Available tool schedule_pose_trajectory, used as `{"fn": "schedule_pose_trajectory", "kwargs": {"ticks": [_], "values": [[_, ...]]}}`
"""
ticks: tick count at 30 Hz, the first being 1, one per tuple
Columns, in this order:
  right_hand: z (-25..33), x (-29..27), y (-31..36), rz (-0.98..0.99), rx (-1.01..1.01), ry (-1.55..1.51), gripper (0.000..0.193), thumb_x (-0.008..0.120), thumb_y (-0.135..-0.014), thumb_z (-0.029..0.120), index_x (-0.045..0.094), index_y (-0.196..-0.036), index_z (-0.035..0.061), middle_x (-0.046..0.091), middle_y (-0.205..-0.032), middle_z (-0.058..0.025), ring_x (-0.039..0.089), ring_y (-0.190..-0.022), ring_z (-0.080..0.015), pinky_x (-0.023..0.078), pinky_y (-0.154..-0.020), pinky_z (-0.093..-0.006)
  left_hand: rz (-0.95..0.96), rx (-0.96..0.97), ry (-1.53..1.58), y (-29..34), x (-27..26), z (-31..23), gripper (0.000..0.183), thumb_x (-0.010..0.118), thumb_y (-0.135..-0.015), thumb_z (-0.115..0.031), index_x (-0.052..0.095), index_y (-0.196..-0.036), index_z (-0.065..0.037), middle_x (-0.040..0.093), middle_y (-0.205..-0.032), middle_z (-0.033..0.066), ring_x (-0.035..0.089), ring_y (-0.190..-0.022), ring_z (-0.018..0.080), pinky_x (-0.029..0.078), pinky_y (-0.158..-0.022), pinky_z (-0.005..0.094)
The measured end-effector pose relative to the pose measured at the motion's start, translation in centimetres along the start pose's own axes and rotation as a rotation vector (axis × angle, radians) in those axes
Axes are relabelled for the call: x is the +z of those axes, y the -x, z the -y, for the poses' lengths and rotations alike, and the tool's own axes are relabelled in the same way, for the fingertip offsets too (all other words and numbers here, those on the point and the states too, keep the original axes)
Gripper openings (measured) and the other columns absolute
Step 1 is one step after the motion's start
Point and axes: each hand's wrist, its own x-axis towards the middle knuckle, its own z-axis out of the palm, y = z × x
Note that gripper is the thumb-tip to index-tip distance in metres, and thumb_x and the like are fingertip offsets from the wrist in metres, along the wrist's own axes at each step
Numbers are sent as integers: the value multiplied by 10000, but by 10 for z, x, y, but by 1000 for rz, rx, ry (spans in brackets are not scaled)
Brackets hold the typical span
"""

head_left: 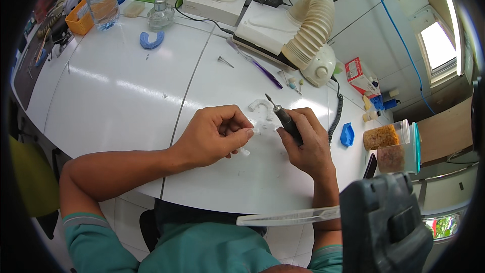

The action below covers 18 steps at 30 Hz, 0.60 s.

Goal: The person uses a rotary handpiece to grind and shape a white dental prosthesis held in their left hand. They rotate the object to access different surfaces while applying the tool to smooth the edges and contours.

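Observation:
My left hand (214, 135) is closed in a pinch on a clear, whitish dental tray (244, 151); its ends show beyond the fingers and the rest is hidden. To the right, my right hand (309, 144) grips a dark rotary handpiece (288, 124) like a pen. The handpiece's metal bur points up and away to the left, apart from the tray. Just beyond both hands, a whitish U-shaped dental piece (268, 105) lies on the white table (121, 106). Small whitish crumbs are scattered between the hands.
Farther back lie a purple brush (265, 74), loose burs (293, 83) and a white machine (262, 25) with a ribbed hose (316, 20). A blue U-shaped mould (151, 40) and glass bottle (160, 15) stand back left. At right are a blue piece (347, 135) and plastic tubs (384, 138).

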Motion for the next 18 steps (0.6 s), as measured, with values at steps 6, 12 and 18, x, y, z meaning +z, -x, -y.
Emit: {"fn": "schedule_pose_trajectory", "kwargs": {"ticks": [6, 12, 18], "values": [[-5, 6, 3, -1, 54, -43, 318, 665, -823, -66, 622, -1134, -17, 651, -866, -153, 666, -724, -334, 530, -681, -398, -38, 47, 18, -2, 2, 3, 177, 686, -969, -95, 640, -1098, 17, 637, -931, 48, 643, -780, 72, 589, -625, 230], [3, -1, 1, 80, 102, -16, 164, 686, -819, -22, 595, -952, 6, 631, -801, -137, 598, -608, -303, 485, -600, -387, -33, 71, 25, -4, 4, 4, 178, 683, -974, -75, 635, -1112, 27, 631, -947, 55, 651, -814, 90, 616, -662, 245], [-4, 10, 4, -10, 69, 19, 154, 739, -890, 63, 590, -890, 27, 618, -732, -108, 595, -557, -261, 468, -536, -356, -33, 8, 96, -6, 4, 3, 182, 675, -991, -91, 638, -1117, 35, 655, -985, 78, 678, -793, 96, 620, -680, 239]]}}
